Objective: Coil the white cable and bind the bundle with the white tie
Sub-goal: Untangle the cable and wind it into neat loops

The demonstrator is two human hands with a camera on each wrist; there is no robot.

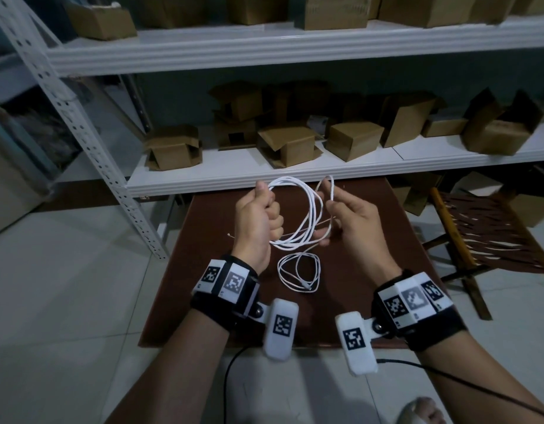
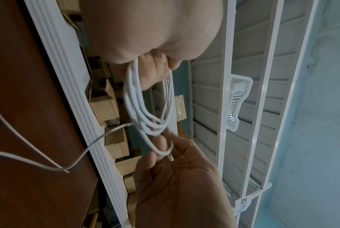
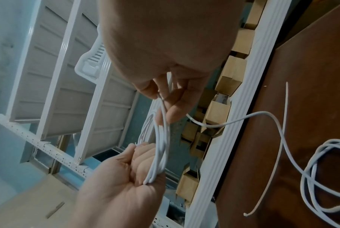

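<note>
Left hand [image 1: 258, 215], centre of the head view: fingers curled into a fist round several loops of the cable [image 1: 307, 215], gripped at the top of the coil. Right hand [image 1: 353, 215], just right of it: thumb and forefinger pinch a single strand at the coil's far side, the other fingers loosely bent. The coil hangs in the air between the two hands, above the table [image 1: 387, 270]. In the left wrist view the loops [image 2: 138, 108] run from the fist at top centre down to the right hand's fingertips [image 2: 161, 143]. In the right wrist view the pinched strand [image 3: 163, 111] passes down into the left fist [image 3: 145, 162].

Below the hands, the rest of the cable [image 1: 298, 273] lies in loose loops on the brown table top, its free end near the frame centre. A thin white tie [image 1: 234, 236] lies on the table partly behind the left hand; its far part cannot be followed.

Boxes [image 1: 295, 145] on the shelf [image 1: 234, 175] in the upper half of the frame: cardboard, several with flaps open; contents cannot be made out.
</note>
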